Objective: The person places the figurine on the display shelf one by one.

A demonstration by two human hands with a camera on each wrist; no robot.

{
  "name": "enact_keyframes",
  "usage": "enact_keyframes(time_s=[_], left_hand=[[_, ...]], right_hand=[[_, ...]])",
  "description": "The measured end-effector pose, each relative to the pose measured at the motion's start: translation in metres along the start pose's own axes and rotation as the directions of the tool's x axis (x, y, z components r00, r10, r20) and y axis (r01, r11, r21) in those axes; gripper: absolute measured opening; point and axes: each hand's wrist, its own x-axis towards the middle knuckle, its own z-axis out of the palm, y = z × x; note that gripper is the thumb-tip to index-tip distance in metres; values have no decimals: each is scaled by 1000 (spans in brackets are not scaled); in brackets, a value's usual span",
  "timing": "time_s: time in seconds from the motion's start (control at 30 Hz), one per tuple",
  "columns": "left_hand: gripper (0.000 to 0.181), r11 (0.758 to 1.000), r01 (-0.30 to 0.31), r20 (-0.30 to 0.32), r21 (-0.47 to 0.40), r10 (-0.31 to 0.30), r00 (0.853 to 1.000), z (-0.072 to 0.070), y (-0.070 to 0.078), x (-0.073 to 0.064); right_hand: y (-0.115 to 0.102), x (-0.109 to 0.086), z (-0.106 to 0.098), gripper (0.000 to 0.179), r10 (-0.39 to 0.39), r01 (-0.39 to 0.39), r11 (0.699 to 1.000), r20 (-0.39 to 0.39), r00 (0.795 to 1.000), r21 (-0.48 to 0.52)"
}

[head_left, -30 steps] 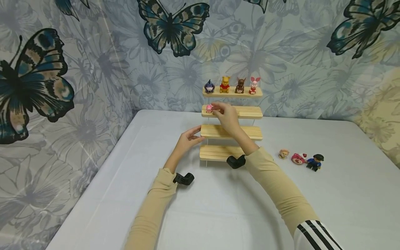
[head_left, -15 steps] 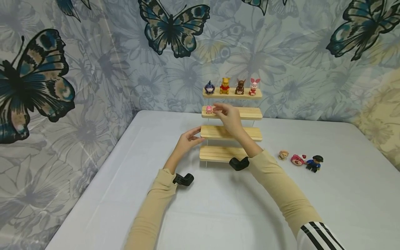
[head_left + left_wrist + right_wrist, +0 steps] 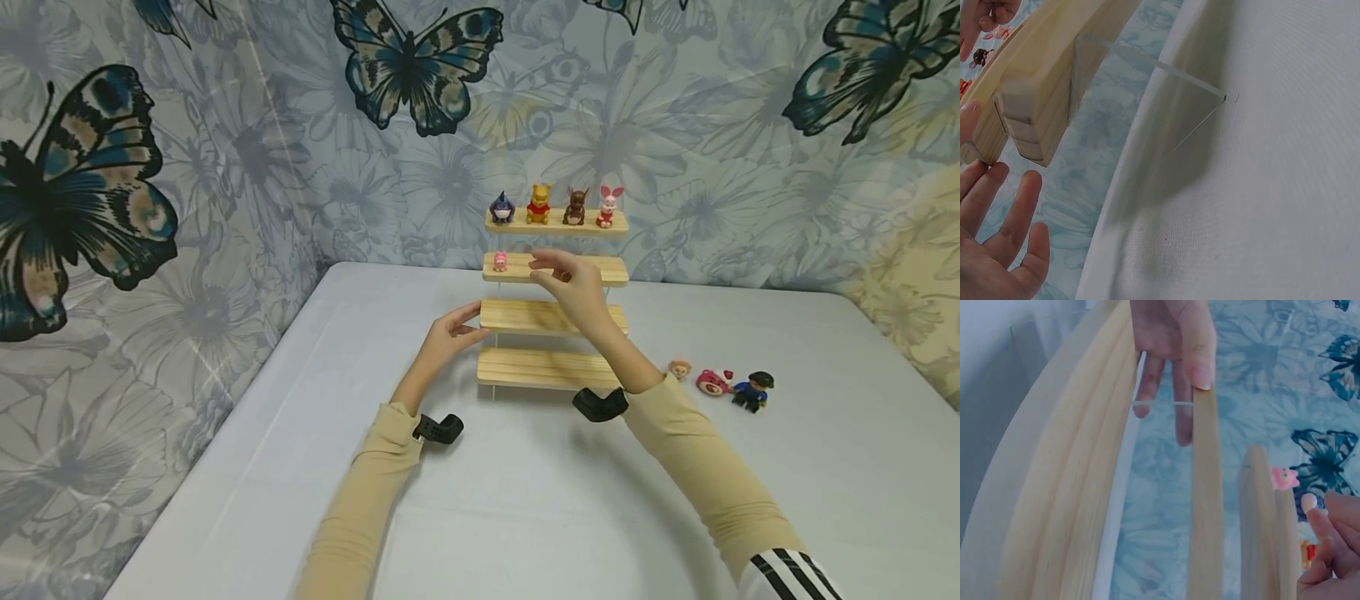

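the pink figure (image 3: 500, 262) sits on the second tier (image 3: 611, 271) of the wooden stand (image 3: 536, 367), just left of the right grip (image 3: 573, 287) and apart from its fingertips. that grip holds nothing visible; its fingers and thumb bend loosely with a gap between them. below and left of it, the left grip (image 3: 448, 335) pinches the left end of the third tier (image 3: 517, 317).

the figure looks like hard plastic: light, stiff, perhaps a little slippery, and easy to tip. its body sides seem the safest hold. the stand, planks on thin clear supports, is probably light enough to shift if bumped; a plank end seems a sound place to steady it.

the tiers do the work of containers. above the right grip, the top tier (image 3: 555, 229) bears four figures (image 3: 538, 204) in a row. right of that grip and lower, three loose figures (image 3: 753, 392) are on the bench (image 3: 487, 500).
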Motion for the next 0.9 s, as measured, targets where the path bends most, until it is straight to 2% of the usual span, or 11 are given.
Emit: enact_keyframes(time_s=[0.13, 0.17, 0.2, 0.23, 0.37, 0.4, 0.43, 0.47, 0.57, 0.7, 0.9], left_hand=[[51, 1000, 2, 17, 11, -2, 1000, 0, 1, -1], [52, 1000, 13, 26, 13, -13, 1000, 0, 9, -3], [52, 1000, 12, 30, 12, -13, 999, 0, 11, -4], [52, 1000, 12, 35, 16, -13, 999, 0, 12, -4], [52, 1000, 20, 44, 15, -21, 999, 1, 19, -6], [51, 1000, 11, 42, 15, -11, 999, 1, 13, -4], [53, 1000, 23, 49, 15, -23, 999, 1, 16, -4], [53, 1000, 22, 50, 14, -22, 999, 2, 17, -4], [53, 1000, 15, 43, 22, -16, 999, 1, 17, -4], [51, 1000, 0, 13, 24, 0, 1000, 0, 7, -2], [51, 1000, 11, 16, 22, -12, 1000, -1, 1, 0]], right_hand=[[1, -5, -13, 24, 15, -16, 1000, -11, 1000, -8], [4, -6, -16, 24, 15, -15, 1000, -15, 1000, -15], [8, -7, -20, 23, 10, -11, 999, -20, 1000, -39], [-2, -9, -28, 23, 23, -23, 1000, -2, 1000, 5], [52, -13, -43, 25, -20, 20, 1000, -8, 1000, -13], [67, -15, -48, 26, -23, 23, 1000, -5, 1000, -16], [80, -17, -53, 26, -20, 20, 1000, -6, 1000, -12], [108, -18, -54, 28, -31, 29, 998, -29, 999, -64], [131, -27, -71, 28, -7, 3, 996, -44, 999, -84], [139, -42, -92, 28, 38, -43, 995, -65, 997, -86], [127, -61, -114, 30, 98, -108, 987, -91, 991, -116]])
